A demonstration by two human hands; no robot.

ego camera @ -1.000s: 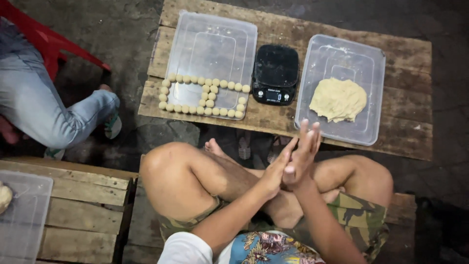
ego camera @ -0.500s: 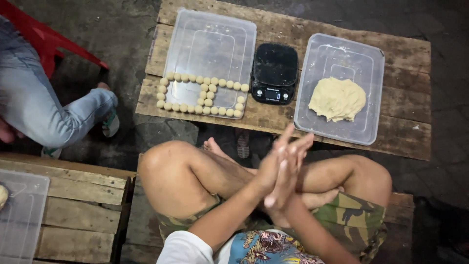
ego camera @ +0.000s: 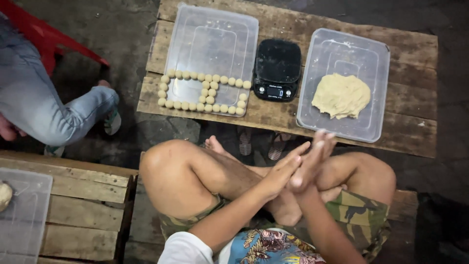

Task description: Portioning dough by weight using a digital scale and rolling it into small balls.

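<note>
My left hand (ego camera: 279, 174) and my right hand (ego camera: 316, 155) are pressed palm to palm over my crossed bare legs, fingers straight and pointing up toward the table. Anything between the palms is hidden. On the wooden table (ego camera: 415, 44) ahead, a clear tray (ego camera: 210, 44) holds several small dough balls (ego camera: 205, 77) laid in rows along its near end. A black digital scale (ego camera: 277, 68) stands in the middle. To its right, a second clear tray (ego camera: 342, 54) holds a flat lump of pale dough (ego camera: 341, 95).
Another person in jeans (ego camera: 34, 107) sits at the left by a red plastic chair (ego camera: 44, 34). A wooden bench (ego camera: 83, 215) at the lower left carries a clear tray (ego camera: 19, 220). Sandals (ego camera: 244, 142) lie under the table.
My palms have slid against each other, fingertips shifting slightly from upright toward the right. The trays, the scale and the dough have not moved.
</note>
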